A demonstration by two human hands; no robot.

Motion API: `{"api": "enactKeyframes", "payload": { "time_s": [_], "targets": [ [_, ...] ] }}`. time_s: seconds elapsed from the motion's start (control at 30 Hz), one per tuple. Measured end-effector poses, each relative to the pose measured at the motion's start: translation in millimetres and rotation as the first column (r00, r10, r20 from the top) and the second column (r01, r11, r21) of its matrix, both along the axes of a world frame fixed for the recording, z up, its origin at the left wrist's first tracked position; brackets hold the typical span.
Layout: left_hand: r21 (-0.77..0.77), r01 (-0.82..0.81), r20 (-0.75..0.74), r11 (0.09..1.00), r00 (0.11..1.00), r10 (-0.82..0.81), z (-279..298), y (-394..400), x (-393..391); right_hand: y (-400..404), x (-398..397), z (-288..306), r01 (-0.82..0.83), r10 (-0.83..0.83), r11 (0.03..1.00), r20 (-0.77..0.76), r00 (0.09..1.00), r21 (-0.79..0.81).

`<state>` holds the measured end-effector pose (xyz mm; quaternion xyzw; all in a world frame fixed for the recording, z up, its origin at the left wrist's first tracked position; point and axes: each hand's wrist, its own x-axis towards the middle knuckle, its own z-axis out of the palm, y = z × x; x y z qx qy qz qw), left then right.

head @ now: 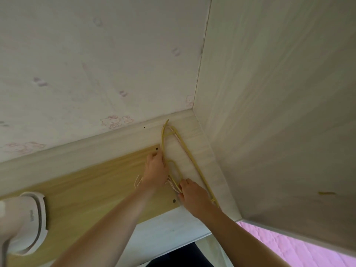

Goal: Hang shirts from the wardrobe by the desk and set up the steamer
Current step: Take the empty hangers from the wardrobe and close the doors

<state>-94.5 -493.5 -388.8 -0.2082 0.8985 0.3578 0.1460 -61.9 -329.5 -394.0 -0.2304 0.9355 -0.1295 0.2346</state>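
A bundle of thin yellow hangers (189, 160) lies flat on the table at its far right corner, against the wardrobe side, hooks pointing toward the near edge. A white steamer (28, 222) rests at the table's left edge.
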Motion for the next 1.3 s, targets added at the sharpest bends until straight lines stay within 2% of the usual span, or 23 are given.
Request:
{"api": "enactKeyframes", "payload": {
  "time_s": [0.1, 0.2, 0.3, 0.47, 0.9, 1.1, 1.3],
  "targets": [
    [-0.203, 0.167, -0.014, 0.965, 0.985, -0.173, 7.3, 5.3, 34.9, 1.6, -4.4, 1.8, 0.036, -0.034, 0.998, 0.034, 0.999, -0.042],
    [-0.397, 0.299, -0.087, 0.868, 0.929, -0.36, 5.9, 5.2, 65.4, 4.9, -1.6, 3.7, 0.032, -0.028, 0.994, 0.039, 0.999, -0.1],
    [-0.509, 0.311, -0.113, 0.803, 0.9, -0.42, -7.6, 0.2, 83.4, 9.6, 7.0, 3.2, 0.011, -0.007, 0.995, 0.048, 0.999, -0.097],
    [-0.52, 0.239, -0.217, 0.82, 0.892, -0.397, -10.8, 0.0, 84.6, 10.7, 15.2, 4.9, 0.017, -0.013, 0.997, 0.044, 0.999, -0.079],
    [-0.486, 0.33, -0.163, 0.81, 0.876, -0.454, -6.9, 6.2, 45.9, 9.7, -0.9, 12.0, 0.165, -0.164, 0.986, 0.018, 0.986, -0.027],
    [-0.529, 0.401, -0.044, 0.748, 0.867, -0.496, -5.3, 11.1, 46.9, 9.6, 5.0, 16.1, 0.142, -0.14, 0.989, -0.04, 0.989, 0.045],
    [-0.637, 0.419, -0.043, 0.648, 0.819, -0.572, 0.4, 1.3, 60.3, 4.9, 20.9, 21.1, 0.136, -0.118, 0.975, -0.11, 0.987, 0.176]
  ]
}}
